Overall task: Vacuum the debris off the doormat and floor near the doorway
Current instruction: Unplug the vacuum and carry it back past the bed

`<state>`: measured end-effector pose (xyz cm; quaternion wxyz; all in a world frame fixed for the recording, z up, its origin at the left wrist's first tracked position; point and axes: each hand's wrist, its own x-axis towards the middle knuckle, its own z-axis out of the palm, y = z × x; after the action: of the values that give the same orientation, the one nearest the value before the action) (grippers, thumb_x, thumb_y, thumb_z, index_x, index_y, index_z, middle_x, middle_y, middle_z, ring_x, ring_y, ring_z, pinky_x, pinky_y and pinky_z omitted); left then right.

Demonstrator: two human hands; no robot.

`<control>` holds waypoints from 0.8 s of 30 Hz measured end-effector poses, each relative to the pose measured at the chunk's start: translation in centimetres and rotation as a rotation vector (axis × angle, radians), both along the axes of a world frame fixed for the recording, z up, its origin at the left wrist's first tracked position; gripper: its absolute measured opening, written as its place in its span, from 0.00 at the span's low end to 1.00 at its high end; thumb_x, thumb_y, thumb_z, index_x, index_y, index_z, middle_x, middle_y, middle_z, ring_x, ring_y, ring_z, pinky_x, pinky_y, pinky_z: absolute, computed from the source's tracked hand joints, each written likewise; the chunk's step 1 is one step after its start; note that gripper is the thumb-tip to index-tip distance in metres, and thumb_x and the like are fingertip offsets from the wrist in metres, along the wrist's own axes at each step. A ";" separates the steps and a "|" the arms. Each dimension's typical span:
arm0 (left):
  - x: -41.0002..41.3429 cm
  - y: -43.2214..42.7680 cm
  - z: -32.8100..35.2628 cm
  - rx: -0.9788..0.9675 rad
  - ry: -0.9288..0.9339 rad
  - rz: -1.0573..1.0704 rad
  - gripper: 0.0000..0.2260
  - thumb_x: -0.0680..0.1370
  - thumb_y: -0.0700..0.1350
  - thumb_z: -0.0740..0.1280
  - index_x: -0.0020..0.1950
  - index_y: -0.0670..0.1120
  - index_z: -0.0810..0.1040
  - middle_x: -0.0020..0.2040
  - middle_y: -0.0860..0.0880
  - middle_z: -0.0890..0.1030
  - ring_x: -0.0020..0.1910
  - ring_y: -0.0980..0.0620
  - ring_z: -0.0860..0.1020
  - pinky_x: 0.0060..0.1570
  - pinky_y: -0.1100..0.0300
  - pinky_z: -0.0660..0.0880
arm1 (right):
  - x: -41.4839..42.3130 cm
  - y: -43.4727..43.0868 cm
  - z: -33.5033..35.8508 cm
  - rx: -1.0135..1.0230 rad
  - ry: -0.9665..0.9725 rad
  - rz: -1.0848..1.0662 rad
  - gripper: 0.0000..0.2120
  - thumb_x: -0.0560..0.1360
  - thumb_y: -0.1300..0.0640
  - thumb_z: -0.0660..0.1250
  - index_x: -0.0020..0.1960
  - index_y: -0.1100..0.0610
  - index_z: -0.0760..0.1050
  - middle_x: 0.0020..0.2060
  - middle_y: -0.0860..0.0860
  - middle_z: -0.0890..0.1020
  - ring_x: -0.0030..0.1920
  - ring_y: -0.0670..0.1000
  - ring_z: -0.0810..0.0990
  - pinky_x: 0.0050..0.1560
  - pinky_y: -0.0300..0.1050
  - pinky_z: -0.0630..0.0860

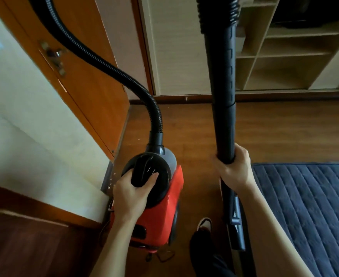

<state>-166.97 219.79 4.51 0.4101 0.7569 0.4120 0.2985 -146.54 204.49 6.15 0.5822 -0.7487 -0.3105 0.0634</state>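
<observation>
The mat (308, 206) lies to the right of both hands, on the wood floor (274, 132), with its near corner just beside the right hand (235, 172). It runs off the right and bottom edges of the view, so its long axis cannot be told for sure; its quilted stitch lines slant down to the right. The right hand is the nearer one by far.

That hand is closed around the black wand (223, 92), which stands almost upright and rises out of the top of the view, where it joins the ribbed hose (96, 60). Below the grip, the wand goes down to the floor beside a foot (204, 224); the nozzle end is dark and partly hidden, so its contact with the floor is unclear.

The left hand (132, 194) is wrapped around the black handle on top of the red vacuum (164, 208), which sits near the open door (80, 72) and the threshold (109, 176).

The mat is dark blue, soft-looking and flat. No debris shows on it at this sharpness. Pale specks lie on the threshold and on the floor close to it, left of the vacuum.

To reach the mat, the wand likely needs to tip and swing right.
</observation>
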 end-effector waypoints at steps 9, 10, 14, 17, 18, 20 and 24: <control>16.9 6.6 1.5 0.010 0.047 0.089 0.09 0.73 0.54 0.75 0.50 0.54 0.81 0.40 0.64 0.78 0.42 0.66 0.77 0.42 0.73 0.70 | 16.7 7.3 0.1 0.086 0.081 0.146 0.10 0.69 0.59 0.71 0.38 0.62 0.71 0.30 0.62 0.75 0.28 0.66 0.73 0.27 0.63 0.74; 18.5 7.2 1.6 0.015 0.048 0.110 0.10 0.73 0.54 0.75 0.51 0.52 0.82 0.41 0.63 0.78 0.43 0.63 0.77 0.42 0.72 0.70 | 18.4 8.0 0.4 0.100 0.076 0.150 0.09 0.69 0.59 0.71 0.38 0.59 0.71 0.29 0.59 0.75 0.28 0.64 0.74 0.26 0.59 0.74; 23.9 9.4 2.1 0.010 0.024 0.146 0.13 0.73 0.53 0.75 0.55 0.48 0.83 0.43 0.60 0.79 0.46 0.59 0.77 0.43 0.70 0.71 | 23.7 10.3 0.9 0.106 0.072 0.152 0.09 0.70 0.61 0.71 0.38 0.53 0.71 0.29 0.58 0.74 0.28 0.63 0.74 0.27 0.56 0.74; 27.1 11.0 2.5 -0.011 0.012 0.134 0.14 0.74 0.54 0.74 0.56 0.50 0.83 0.45 0.59 0.81 0.47 0.59 0.78 0.45 0.67 0.73 | 26.9 11.6 1.0 0.112 0.059 0.170 0.11 0.71 0.63 0.72 0.38 0.54 0.71 0.30 0.60 0.75 0.28 0.65 0.74 0.27 0.59 0.74; 28.1 11.6 2.5 -0.022 0.013 0.129 0.13 0.74 0.54 0.74 0.55 0.50 0.83 0.45 0.59 0.81 0.47 0.60 0.79 0.45 0.67 0.74 | 27.9 12.0 0.9 0.098 0.055 0.161 0.13 0.72 0.66 0.73 0.38 0.53 0.71 0.29 0.58 0.75 0.28 0.63 0.74 0.27 0.57 0.74; 29.9 12.6 2.3 -0.024 0.007 0.117 0.12 0.73 0.54 0.74 0.52 0.51 0.83 0.45 0.58 0.82 0.47 0.61 0.79 0.46 0.65 0.76 | 29.8 12.8 0.7 0.088 0.049 0.140 0.17 0.72 0.70 0.73 0.38 0.52 0.71 0.29 0.54 0.74 0.28 0.61 0.73 0.27 0.54 0.73; 34.2 15.3 1.7 -0.016 0.015 0.080 0.10 0.73 0.55 0.74 0.51 0.53 0.82 0.44 0.60 0.81 0.45 0.65 0.78 0.45 0.65 0.75 | 33.7 14.6 -0.2 0.099 0.055 0.103 0.14 0.71 0.66 0.72 0.37 0.53 0.70 0.29 0.58 0.74 0.28 0.63 0.72 0.27 0.59 0.71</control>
<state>-132.76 235.04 6.20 0.4008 0.7387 0.4476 0.3055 -112.84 219.11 5.93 0.6228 -0.7001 -0.3352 0.0986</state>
